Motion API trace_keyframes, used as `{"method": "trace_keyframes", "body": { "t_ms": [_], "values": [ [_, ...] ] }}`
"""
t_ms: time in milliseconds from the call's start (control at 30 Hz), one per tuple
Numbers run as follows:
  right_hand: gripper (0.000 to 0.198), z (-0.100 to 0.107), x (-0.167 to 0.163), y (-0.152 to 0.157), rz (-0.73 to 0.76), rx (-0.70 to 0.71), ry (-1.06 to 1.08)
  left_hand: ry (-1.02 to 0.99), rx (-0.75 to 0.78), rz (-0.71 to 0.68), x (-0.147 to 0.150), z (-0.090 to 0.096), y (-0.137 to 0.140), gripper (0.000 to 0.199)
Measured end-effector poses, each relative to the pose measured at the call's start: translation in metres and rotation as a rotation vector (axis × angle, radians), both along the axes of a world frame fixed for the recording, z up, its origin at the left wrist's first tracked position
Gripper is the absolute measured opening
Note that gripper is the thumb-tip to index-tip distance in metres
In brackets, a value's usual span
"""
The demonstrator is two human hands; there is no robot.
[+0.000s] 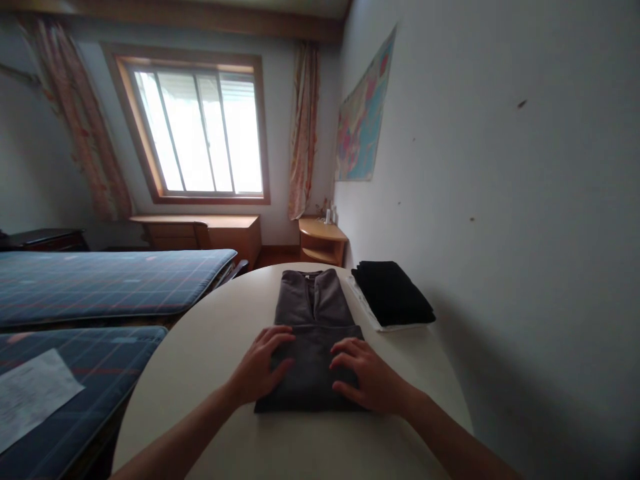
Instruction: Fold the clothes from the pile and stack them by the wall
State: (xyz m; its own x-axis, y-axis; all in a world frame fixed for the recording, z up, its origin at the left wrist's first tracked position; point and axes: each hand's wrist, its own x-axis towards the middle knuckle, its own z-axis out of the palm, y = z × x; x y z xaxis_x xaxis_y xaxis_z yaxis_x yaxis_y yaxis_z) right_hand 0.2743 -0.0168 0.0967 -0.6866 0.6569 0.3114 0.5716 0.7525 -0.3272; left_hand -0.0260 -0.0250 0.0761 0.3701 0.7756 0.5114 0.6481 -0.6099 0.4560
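A dark grey garment [313, 373], probably a shirt, lies on the round white table [210, 353] with its neckline toward the window. Its lower part is folded up over the body, and the sides are tucked in to a narrow strip. My left hand [263, 367] rests on the left edge of the folded part, fingers apart. On the right edge lies my right hand [367, 375], its fingers spread and slightly bent. Neither hand grips the cloth. Just beyond, to the right, sits a stack of folded clothes [393, 293], black on top with white beneath.
Two plaid mattresses [100, 283] stand close on the left, the nearer one carrying a paper sheet [37, 393]. A white wall [500, 267] runs along the right side. Past the table are a corner shelf [323, 230] and a wooden desk [230, 230] under the window.
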Motion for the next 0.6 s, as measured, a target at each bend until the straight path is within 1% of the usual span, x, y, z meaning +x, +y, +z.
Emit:
{"method": "trace_keyframes", "body": {
  "t_ms": [33,67,133,233,300,333,400,467,500,533,600],
  "values": [
    [0.030,0.001,0.003,-0.011,0.049,-0.004,-0.042,0.113,-0.010,-0.123,-0.001,0.003,-0.013,0.040],
    [0.035,0.000,0.005,-0.020,0.079,0.000,-0.081,0.228,-0.011,-0.217,-0.001,0.005,-0.025,0.044],
    [0.041,-0.007,0.007,-0.032,0.085,0.039,-0.153,0.384,0.017,-0.277,0.000,0.003,-0.042,0.041],
    [0.034,-0.021,0.005,-0.036,0.035,0.148,-0.238,0.481,0.059,-0.231,0.002,-0.006,-0.049,0.032],
    [0.025,-0.023,0.002,-0.037,0.009,0.188,-0.274,0.488,0.043,-0.198,0.003,-0.006,-0.050,0.029],
    [0.022,-0.020,0.000,-0.039,0.008,0.182,-0.284,0.480,0.013,-0.188,0.004,-0.003,-0.051,0.028],
    [0.020,-0.009,-0.001,-0.046,0.042,0.106,-0.282,0.450,-0.104,-0.194,0.004,0.008,-0.057,0.027],
    [0.018,-0.001,0.000,-0.056,0.153,-0.050,-0.257,0.416,-0.303,-0.275,0.002,0.019,-0.066,0.027],
    [0.018,-0.002,0.001,-0.061,0.234,-0.147,-0.251,0.407,-0.424,-0.345,0.001,0.022,-0.072,0.025],
    [0.017,-0.006,0.001,-0.066,0.311,-0.246,-0.256,0.403,-0.539,-0.422,0.000,0.022,-0.077,0.021],
    [0.010,-0.024,0.001,-0.073,0.409,-0.424,-0.306,0.422,-0.721,-0.571,-0.002,0.017,-0.084,0.010]
  ]
}}
